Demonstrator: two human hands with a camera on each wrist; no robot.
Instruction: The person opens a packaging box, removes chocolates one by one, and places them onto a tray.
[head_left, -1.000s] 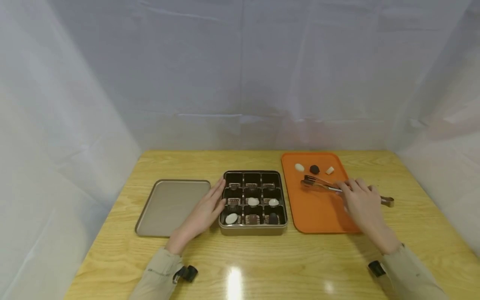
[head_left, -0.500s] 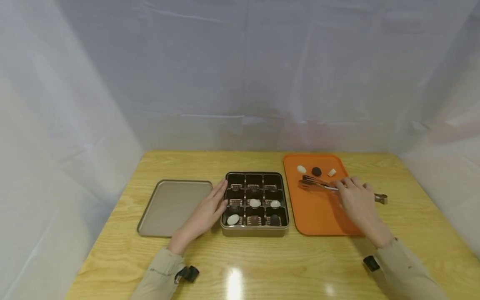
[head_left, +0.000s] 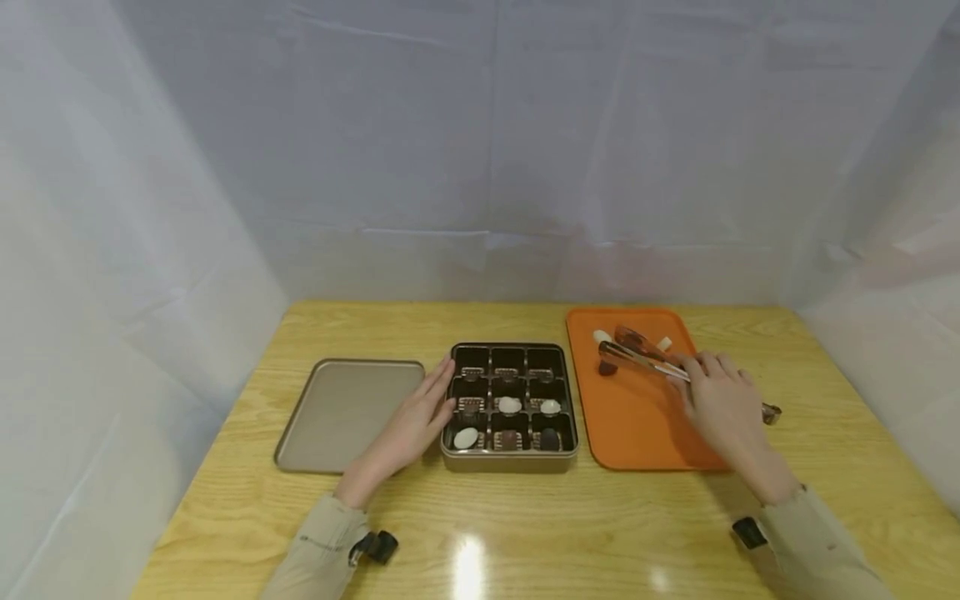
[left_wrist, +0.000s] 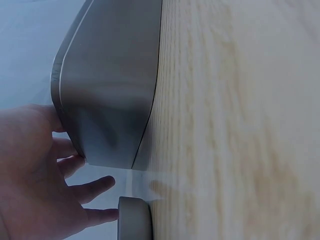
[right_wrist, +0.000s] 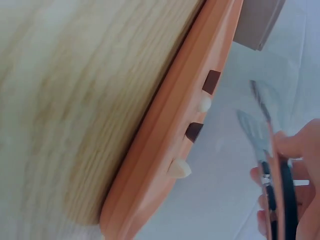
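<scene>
Gripping tongs (head_left: 643,361), the right hand (head_left: 723,408) is hovering near four waiting sweets (right_wrist: 178,169)! The spread left hand (head_left: 408,423) is touching a box (head_left: 510,463) already holding five or so.

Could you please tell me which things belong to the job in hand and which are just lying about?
Probably in the job:
tongs, in the right hand
dark and white pieces on the orange tray
compartment box, with the left hand against it

Seemingly just lying about:
flat plate, perhaps a lid
</scene>
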